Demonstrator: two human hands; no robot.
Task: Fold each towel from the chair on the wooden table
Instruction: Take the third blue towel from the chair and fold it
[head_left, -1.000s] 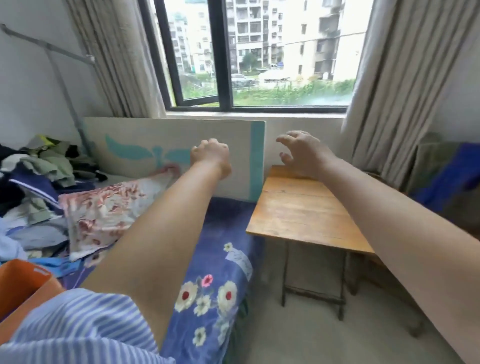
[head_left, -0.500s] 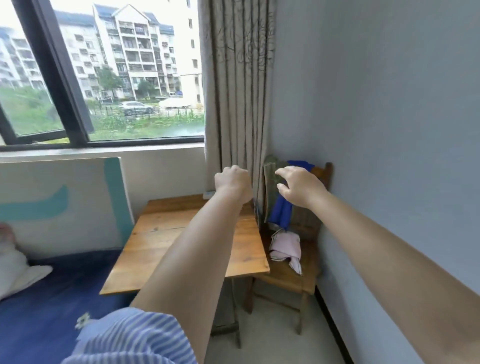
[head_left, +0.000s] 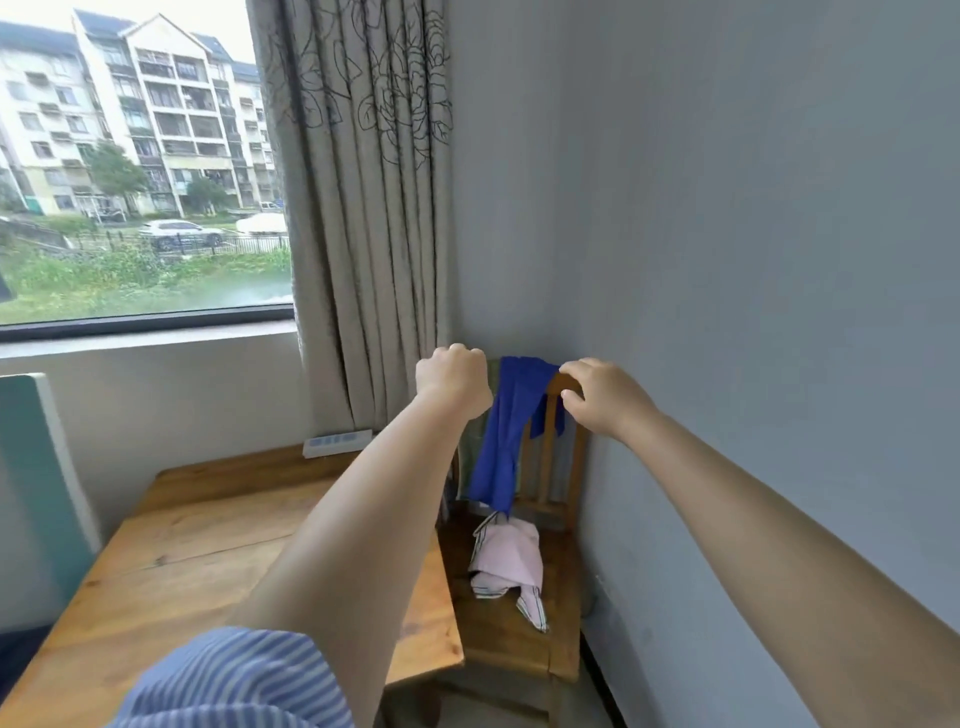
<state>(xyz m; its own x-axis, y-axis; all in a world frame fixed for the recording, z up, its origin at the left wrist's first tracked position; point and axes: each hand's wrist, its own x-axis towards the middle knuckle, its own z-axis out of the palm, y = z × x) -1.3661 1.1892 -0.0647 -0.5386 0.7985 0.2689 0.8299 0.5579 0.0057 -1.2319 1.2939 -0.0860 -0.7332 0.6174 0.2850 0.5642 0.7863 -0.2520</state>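
Note:
A blue towel (head_left: 503, 436) hangs over the top rail of the wooden chair (head_left: 519, 634) in the corner. Beside it on the left hangs a green towel (head_left: 470, 447), mostly hidden by my left arm. On the seat lies a crumpled pink towel (head_left: 511, 561). My left hand (head_left: 453, 385) is a fist at the left end of the rail, in front of the green towel; no cloth shows in it. My right hand (head_left: 602, 395) arches over the rail's right end, with fingertips and thumb tip at the blue towel's edge and bare wood showing between them. The wooden table (head_left: 208, 545) stands left of the chair.
A white power strip (head_left: 336, 442) lies at the table's far edge below the curtain (head_left: 363, 208). A white and teal board (head_left: 36, 493) leans at the left. The grey wall runs close along the chair's right side.
The view has swung right from the bed to the chair corner. Both hands moved forward and reached the chair's top rail, the right one arriving at the blue towel's end.

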